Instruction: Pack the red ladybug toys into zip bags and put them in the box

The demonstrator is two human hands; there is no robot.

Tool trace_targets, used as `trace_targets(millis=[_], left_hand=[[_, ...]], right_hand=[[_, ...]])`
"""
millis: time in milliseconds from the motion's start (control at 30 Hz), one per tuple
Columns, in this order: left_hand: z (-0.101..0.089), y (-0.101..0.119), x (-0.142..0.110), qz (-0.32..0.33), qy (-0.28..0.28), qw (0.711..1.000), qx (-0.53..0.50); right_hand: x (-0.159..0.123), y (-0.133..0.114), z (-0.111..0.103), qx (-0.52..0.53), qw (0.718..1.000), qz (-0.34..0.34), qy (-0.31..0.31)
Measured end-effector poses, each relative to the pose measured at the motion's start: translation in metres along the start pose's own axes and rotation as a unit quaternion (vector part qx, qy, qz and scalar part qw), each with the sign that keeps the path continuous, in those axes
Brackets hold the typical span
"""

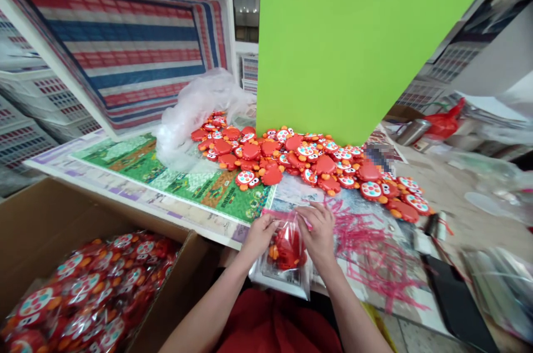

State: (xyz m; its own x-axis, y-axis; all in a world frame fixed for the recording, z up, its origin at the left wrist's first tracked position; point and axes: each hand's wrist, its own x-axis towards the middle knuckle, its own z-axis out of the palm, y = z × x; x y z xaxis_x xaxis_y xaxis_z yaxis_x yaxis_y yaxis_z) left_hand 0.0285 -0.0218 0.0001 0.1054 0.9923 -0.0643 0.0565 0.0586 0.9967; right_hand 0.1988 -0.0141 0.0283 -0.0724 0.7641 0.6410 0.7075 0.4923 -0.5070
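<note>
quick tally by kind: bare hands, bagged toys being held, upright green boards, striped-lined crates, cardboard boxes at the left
Left hand and right hand: 2
Bagged red toy being held: 1
Green board: 1
Striped-lined crate: 1
Cardboard box at left: 1
Total: 6

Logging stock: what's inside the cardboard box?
Cardboard box: clear-wrapped red toys with orange parts, several showing spotted white patches. Anything beneath the top layer is covered, so can't tell.
</note>
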Motion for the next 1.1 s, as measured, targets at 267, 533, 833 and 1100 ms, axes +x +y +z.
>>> trace_targets(millis=[267,533,833,1100], left_hand=[[0.003,0.023,-0.002,0.095,-0.007,0.982,0.165],[-0.002,0.027,-0.005,0.095,-0.046,0.968,0.228],[-0.022,0.005,0.004,0.016,-0.020,0.994,0.109],[-0.026,-0.009,0.005,-0.028,-0.030,0.999,-0.001]], right_hand=[[0.010,-0.031,0.012,-0.036,0.987,-0.127,-0.097],[0.019,0.003,0.022,-0.036,0.996,0.025,-0.082],[0.047,0.153,-0.016,-0.183,0.921,0.339,-0.057],[0.045,0.163,-0.036,-0.290,0.933,0.203,-0.058]])
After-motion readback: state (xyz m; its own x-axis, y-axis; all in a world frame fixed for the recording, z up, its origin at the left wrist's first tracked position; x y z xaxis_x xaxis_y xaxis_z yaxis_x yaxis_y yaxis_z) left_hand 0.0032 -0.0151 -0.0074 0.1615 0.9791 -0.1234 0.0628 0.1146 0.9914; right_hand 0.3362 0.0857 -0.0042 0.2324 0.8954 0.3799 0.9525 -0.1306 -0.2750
